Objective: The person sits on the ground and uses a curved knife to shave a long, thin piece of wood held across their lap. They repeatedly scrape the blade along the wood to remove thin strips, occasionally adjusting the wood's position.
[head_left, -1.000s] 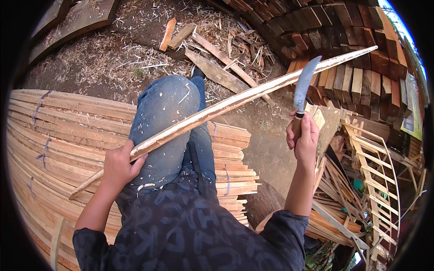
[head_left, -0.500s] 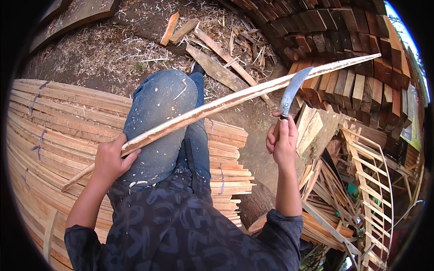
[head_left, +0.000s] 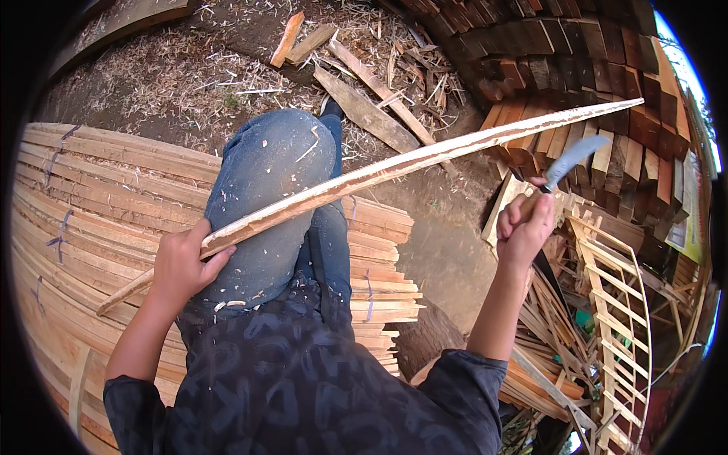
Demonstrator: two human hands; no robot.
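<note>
A long wooden pole [head_left: 356, 176], pale where shaved and brown along a strip of bark, lies slanting across my raised thigh [head_left: 277, 163]. My left hand [head_left: 184, 262] is closed around it near its lower end, beside the thigh. The far end tapers to a point at the upper right. Off to the right of the pole, my right hand [head_left: 525, 227] grips a curved knife [head_left: 575, 161] by its dark handle. Its blade is slightly blurred, points up and right, and is apart from the pole. Wood shavings cling to my jeans.
Bundled wooden slats [head_left: 114, 189] lie beneath and beside me on the left. Stacked boards [head_left: 576, 61] rise at the upper right. A slatted wooden frame [head_left: 618, 326] stands at the right, near loose sticks [head_left: 538, 341]. Offcuts [head_left: 368, 114] and shavings litter the dirt ground ahead.
My right hand has swung right with the knife, taking the blade away from the pole. The blade now tilts further right. My left hand and the pole have hardly moved.
</note>
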